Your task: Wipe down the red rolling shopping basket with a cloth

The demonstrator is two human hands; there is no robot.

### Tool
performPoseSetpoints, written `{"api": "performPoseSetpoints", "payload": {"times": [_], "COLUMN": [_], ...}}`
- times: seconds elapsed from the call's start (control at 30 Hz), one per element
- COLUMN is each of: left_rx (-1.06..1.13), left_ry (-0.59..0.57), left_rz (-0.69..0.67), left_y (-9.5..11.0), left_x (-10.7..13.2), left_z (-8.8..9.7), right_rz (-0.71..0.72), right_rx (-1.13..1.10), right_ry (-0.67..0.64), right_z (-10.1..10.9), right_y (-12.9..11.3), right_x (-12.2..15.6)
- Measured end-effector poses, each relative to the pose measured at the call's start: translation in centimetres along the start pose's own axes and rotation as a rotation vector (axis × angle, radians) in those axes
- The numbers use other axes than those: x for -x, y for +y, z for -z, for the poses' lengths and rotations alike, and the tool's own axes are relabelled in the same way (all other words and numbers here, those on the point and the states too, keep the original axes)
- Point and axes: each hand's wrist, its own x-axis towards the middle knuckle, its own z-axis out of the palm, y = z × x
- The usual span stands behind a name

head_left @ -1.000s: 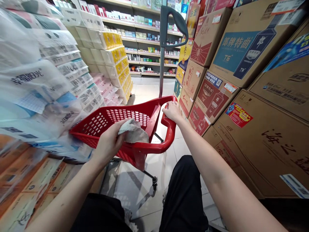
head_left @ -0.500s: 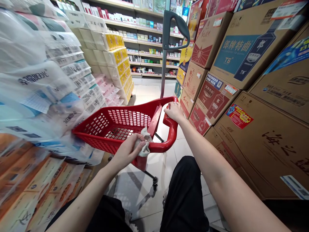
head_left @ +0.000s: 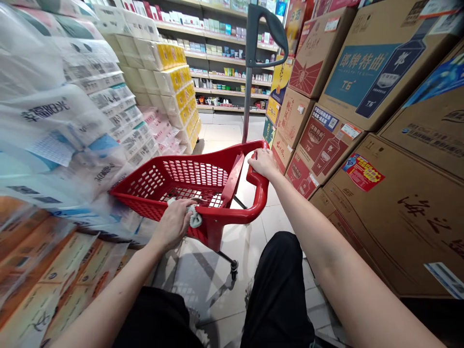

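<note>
A red plastic shopping cart [head_left: 210, 166] with a perforated basket stands in front of me on small wheels. My left hand [head_left: 174, 222] presses a crumpled whitish cloth [head_left: 195, 218] over the basket's near rim, its fingers wrapped around the edge. Part of the cloth is hidden beneath the hand. On the cart's curved red handle [head_left: 259, 200], my right hand [head_left: 264, 163] is closed round the far end. A metal pole with a dark grey loop grip [head_left: 253, 41] rises behind the basket.
Plastic-wrapped tissue packs [head_left: 112, 111] are stacked at the left, close against the basket. Cardboard cartons [head_left: 398, 203] are piled along the right. Shelves of small boxed goods [head_left: 228, 58] stand at the back. Pale floor tiles [head_left: 221, 128] run between the stacks.
My left hand has slid the cloth leftward along the near rim, away from the handle's corner. My right hand keeps its hold on the handle.
</note>
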Motion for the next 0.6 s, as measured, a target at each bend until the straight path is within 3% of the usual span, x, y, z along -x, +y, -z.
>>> {"api": "performPoseSetpoints", "payload": {"times": [0.23, 0.3, 0.4, 0.6], "left_rx": [0.084, 0.091, 0.096, -0.055], "left_ry": [0.106, 0.115, 0.049, -0.072], "left_rz": [-0.022, -0.037, -0.090, 0.015], "left_y": [5.8, 6.5, 5.0, -2.7], "left_x": [-0.8, -1.0, -0.9, 0.5], "left_z": [-0.9, -1.2, -1.2, 0.3], "right_rz": [-0.004, 0.004, 0.025, 0.020], "right_rx": [0.035, 0.039, 0.033, 0.023], "right_ry": [-0.021, -0.024, -0.023, -0.030], "right_z": [0.1, 0.2, 0.3, 0.3], "right_y": [0.5, 0.7, 1.0, 0.8], "right_x": [-0.3, -0.3, -0.3, -0.2]}}
